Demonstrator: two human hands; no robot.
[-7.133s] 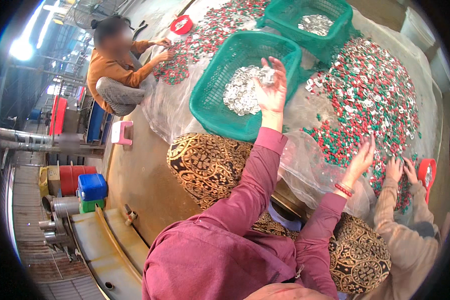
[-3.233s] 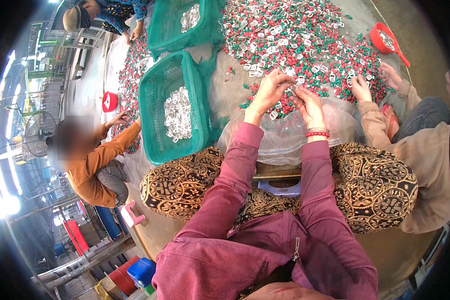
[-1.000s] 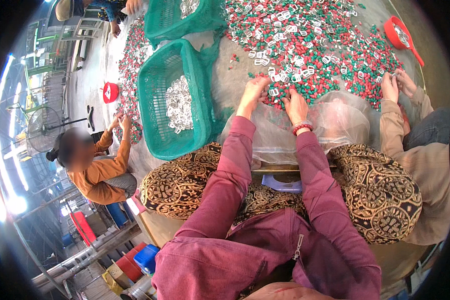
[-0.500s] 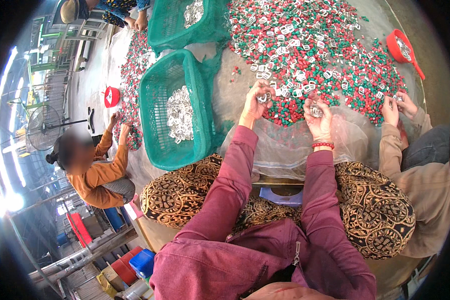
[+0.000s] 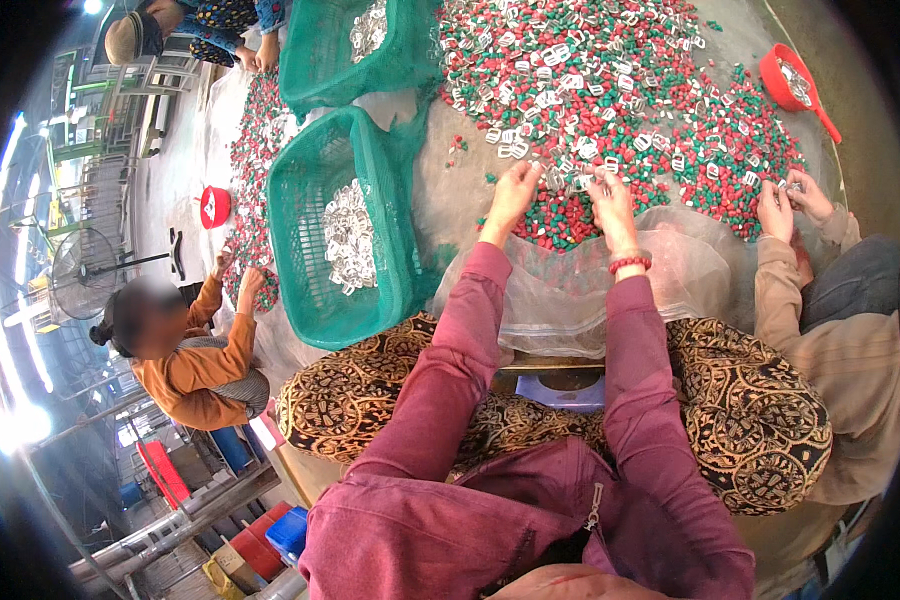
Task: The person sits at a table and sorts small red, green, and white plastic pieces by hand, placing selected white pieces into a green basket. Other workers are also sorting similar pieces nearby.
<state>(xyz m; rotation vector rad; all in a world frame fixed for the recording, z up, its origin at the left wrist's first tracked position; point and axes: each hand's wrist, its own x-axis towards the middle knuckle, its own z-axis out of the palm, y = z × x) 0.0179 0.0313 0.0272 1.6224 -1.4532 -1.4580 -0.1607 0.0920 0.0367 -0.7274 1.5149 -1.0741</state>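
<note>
L hand point(image 5: 513, 198) & R hand point(image 5: 612, 204): fingers curled, low at pile's near edge; can't tell if either grips a piece. Pale buckles point(image 5: 511, 151) lie loose among red/green pellets point(image 5: 553, 228), more in green basket point(image 5: 398, 235) to L. Prob. light, stiff, slick, not fragile; best pinched by outer bar. Thin see-thru sheet point(image 5: 550, 318) underneath. Room: workshop-type, w/ fan point(image 5: 78, 272), co-workers L point(image 5: 198, 365) & R point(image 5: 850, 345).
</note>
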